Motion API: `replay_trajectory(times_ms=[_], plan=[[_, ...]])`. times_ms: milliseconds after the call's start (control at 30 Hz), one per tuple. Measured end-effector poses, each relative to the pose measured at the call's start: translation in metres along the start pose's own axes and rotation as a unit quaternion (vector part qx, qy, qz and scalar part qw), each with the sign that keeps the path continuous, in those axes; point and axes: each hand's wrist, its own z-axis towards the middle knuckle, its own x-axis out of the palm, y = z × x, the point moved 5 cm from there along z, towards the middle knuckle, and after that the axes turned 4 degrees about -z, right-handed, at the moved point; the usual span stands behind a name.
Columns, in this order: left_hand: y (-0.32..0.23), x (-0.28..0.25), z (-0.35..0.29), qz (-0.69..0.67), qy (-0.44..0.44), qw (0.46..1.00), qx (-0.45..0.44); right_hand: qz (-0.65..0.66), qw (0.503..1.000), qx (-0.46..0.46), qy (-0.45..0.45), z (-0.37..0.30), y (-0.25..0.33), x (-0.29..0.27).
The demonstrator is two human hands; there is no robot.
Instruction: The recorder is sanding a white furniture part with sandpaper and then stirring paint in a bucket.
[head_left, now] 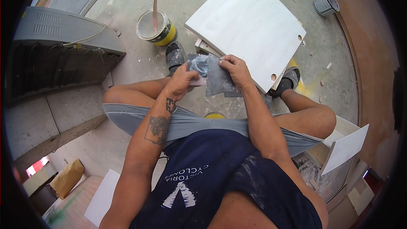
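Note:
My left hand [183,80] is closed on a small flat plate with a pale pinkish edge, which carries a smear of blue-grey paste [199,64]. Pinched between the thumb and fingers of my right hand [235,71] is a thin dark grey sheet [217,81] with whitish marks, perhaps a flexible spreader. The sheet overlaps the right side of the plate, so part of the plate is hidden. Just beyond both hands lies a white panel [246,25] with two round holes near its right edge, raised on other boards.
An open can [166,36] with an upright stick stands at the far left. Another can [325,5] lies tilted at the far right, by a brown board [375,51]. A grey appliance casing [63,55] is at left; a white drawer-like piece [345,148] sits beside my right knee.

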Motion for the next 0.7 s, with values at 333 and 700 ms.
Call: replay_trajectory(times_ms=[333,700], plan=[[-0.028,0.024,-0.018,0.123,-0.058,0.984,0.113,-0.031,0.999,-0.040,0.019,-0.019,0.039,0.000],[-0.029,0.033,-0.023,0.133,-0.094,0.975,0.149,-0.132,0.987,-0.097,-0.002,-0.031,0.059,0.010]])
